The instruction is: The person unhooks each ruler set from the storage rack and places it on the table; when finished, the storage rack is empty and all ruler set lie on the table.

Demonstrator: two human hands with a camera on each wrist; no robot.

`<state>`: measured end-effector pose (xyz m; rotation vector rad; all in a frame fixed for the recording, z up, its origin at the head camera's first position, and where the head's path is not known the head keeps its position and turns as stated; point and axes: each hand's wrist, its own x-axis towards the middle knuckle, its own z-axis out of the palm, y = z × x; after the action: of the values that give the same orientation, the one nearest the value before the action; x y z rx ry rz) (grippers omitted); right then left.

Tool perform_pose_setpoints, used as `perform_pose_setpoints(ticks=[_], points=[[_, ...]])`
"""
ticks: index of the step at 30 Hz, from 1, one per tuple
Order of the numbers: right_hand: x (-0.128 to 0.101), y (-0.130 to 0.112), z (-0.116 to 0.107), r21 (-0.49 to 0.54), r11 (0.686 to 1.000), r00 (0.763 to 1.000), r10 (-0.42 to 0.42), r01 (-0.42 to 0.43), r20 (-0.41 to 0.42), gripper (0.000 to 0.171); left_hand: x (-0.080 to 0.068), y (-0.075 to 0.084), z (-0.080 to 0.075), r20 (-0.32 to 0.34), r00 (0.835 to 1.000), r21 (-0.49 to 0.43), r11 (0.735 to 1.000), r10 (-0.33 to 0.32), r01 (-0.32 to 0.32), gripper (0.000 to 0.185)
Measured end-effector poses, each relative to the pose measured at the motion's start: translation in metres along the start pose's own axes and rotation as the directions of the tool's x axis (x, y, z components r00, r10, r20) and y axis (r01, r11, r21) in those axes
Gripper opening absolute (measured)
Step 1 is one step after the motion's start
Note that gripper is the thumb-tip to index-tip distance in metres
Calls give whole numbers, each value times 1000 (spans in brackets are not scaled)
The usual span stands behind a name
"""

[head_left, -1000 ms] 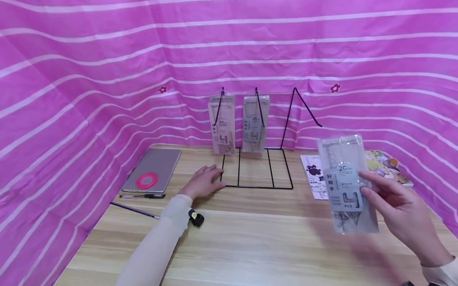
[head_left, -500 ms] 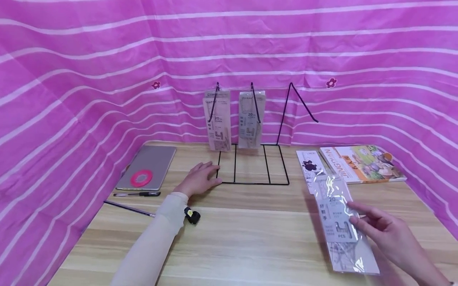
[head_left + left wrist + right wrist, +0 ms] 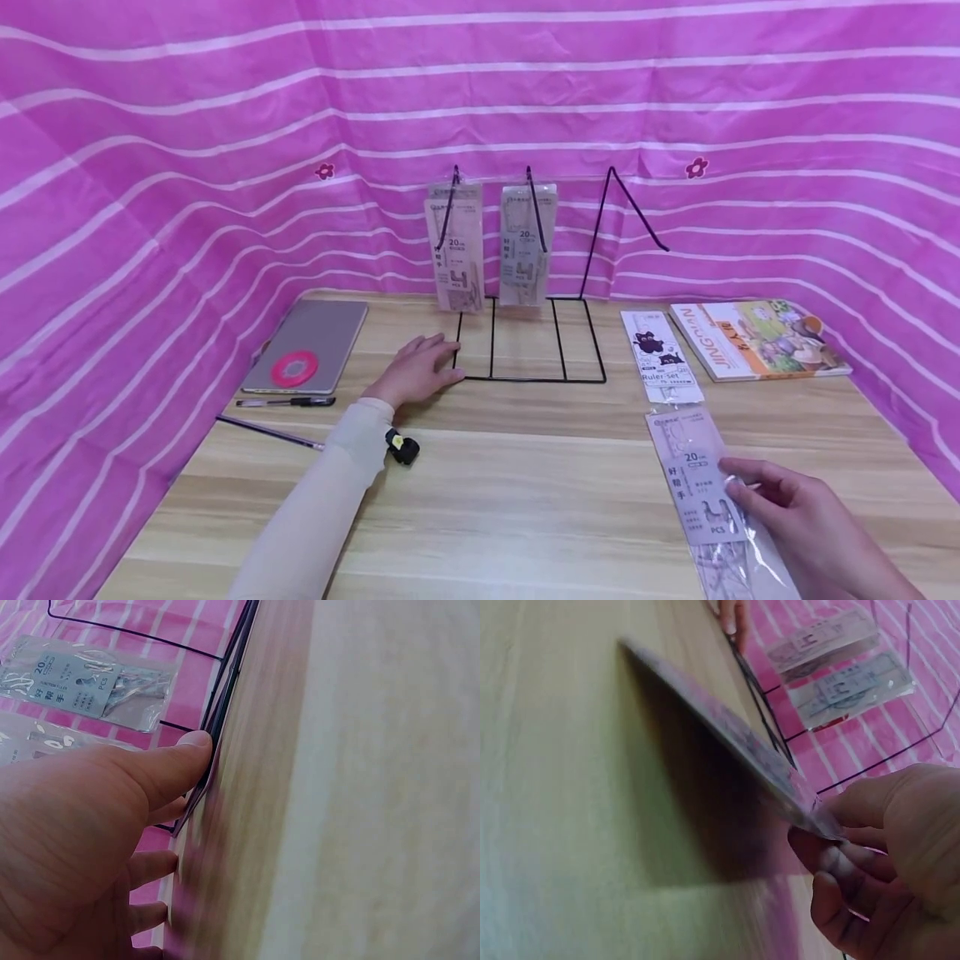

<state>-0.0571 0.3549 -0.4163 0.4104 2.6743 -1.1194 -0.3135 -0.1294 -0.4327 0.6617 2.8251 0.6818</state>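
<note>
While the left hand (image 3: 415,371) rests flat on the table (image 3: 525,500) with relaxed fingers touching the wire rack's (image 3: 529,350) base corner, two clear packets (image 3: 454,250) marked "20" hang from the rack's hooks. Further right lie a "Ruler Set" card (image 3: 660,357) and a book (image 3: 757,340). At the near right edge, the right hand (image 3: 806,521) pinches a third packet (image 3: 701,492), its long axis pointing away toward the rack, printed "20" and "PCS".
</note>
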Motion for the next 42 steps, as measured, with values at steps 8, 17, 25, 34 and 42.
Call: perform_pose_setpoints(ticks=[8,17,25,34,42], points=[[3,-2,5,-143,988,997,-68,62,-38,50,0,3,-5,1,1000,-3,1000,-1,1,68],[0,2,9,-330,923,959,-252,197,-132,35,-1,5,-7,1,1000,-7,1000,-6,6,67],[-1,0,10,-350,877,816,-450,328,-363,25,0,7,-6,7,1000,-8,1000,-4,4,67],[27,-33,-11,-222,823,742,-567,523,-357,46,0,6,-5,4,1000,-11,1000,-5,6,67],[85,-84,-19,-147,757,697,-647,637,-310,42,-2,5,-4,4,1000,-14,1000,-10,10,66]])
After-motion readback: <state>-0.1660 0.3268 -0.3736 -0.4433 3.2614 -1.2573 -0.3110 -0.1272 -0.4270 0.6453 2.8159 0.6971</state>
